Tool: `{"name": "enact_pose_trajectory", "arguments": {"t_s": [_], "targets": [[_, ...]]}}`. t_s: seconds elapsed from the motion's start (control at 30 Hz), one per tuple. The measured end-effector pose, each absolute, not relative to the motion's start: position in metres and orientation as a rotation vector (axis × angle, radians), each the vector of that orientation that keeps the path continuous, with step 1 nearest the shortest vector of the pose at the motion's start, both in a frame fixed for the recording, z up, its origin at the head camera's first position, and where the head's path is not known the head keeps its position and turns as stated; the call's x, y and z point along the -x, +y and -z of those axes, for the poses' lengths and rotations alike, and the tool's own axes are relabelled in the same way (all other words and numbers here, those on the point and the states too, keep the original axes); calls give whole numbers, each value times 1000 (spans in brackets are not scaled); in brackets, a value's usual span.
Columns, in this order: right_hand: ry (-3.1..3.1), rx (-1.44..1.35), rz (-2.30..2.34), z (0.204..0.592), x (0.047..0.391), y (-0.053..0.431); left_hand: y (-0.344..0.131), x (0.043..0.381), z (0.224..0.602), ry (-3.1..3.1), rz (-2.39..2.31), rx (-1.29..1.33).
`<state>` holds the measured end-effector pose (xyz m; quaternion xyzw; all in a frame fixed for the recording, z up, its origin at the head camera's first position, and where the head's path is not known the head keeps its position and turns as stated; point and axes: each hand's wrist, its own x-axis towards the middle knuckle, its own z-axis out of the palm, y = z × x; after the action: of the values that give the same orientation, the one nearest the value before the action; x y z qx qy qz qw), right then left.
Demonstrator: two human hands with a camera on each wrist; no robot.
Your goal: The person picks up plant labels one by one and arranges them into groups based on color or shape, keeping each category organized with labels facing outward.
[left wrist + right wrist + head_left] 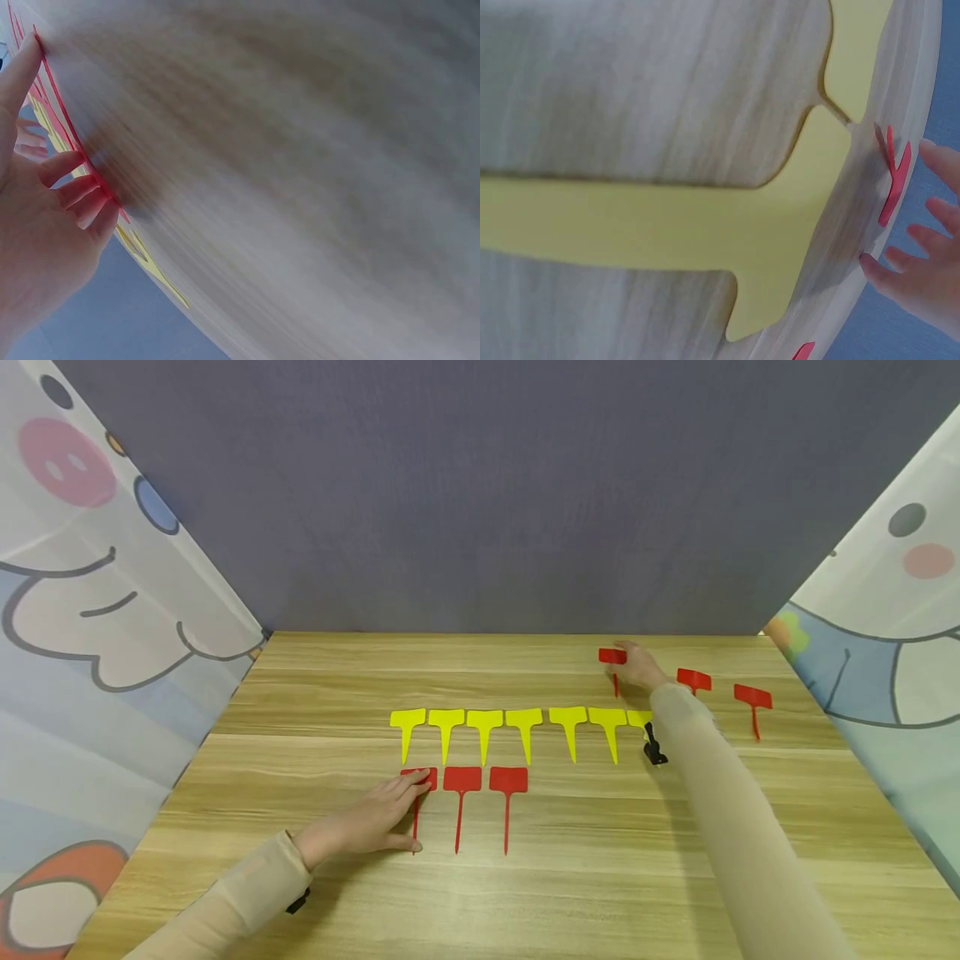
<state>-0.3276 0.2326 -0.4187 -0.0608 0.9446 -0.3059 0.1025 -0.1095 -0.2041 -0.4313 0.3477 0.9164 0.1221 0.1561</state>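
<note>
My left hand (367, 818) rests with straight fingers on the leftmost red T-shaped plant label (408, 772) in the front row; its fingertips cover part of the head and the thumb lies by the stem. Two more red plant labels (462, 779) lie to its right, stems toward me. At the back right, my right hand (637, 667) reaches to another red plant label (612, 656), fingertips around its head. In the right wrist view those fingers (881, 274) are spread beside that label (894, 191). A row of yellow plant labels (486, 719) lies between the hands.
Two loose red plant labels, one upper (693, 678) and one farther right (753, 697), lie right of my right hand. My right sleeve and a black wrist piece (654, 748) partly cover the last yellow label. A grey-purple panel (510, 510) stands behind the wooden table (337, 677); printed cloth flanks it.
</note>
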Motion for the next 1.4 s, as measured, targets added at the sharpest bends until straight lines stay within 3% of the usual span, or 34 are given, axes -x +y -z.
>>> {"name": "enact_pose_trajectory", "arguments": {"t_s": [0.37,0.5,0.67,0.9,0.97,1.2,1.4], "targets": [[2750,292,961,460,362,253,-205,110,432,2632,-356,-1007],[2770,332,946,458,358,252,-204,110,432,2631,-347,-1007],[2786,185,888,442,347,239,-204,110,432,2636,-343,-1010],[2803,274,1002,498,394,274,-205,110,433,2637,-356,-1011],[2803,259,1011,496,393,274,-205,110,434,2637,-354,-1013],[2729,133,957,426,332,237,-206,109,435,2641,-345,-1018],[2741,124,982,424,326,236,-205,109,432,2641,-341,-1037]]}}
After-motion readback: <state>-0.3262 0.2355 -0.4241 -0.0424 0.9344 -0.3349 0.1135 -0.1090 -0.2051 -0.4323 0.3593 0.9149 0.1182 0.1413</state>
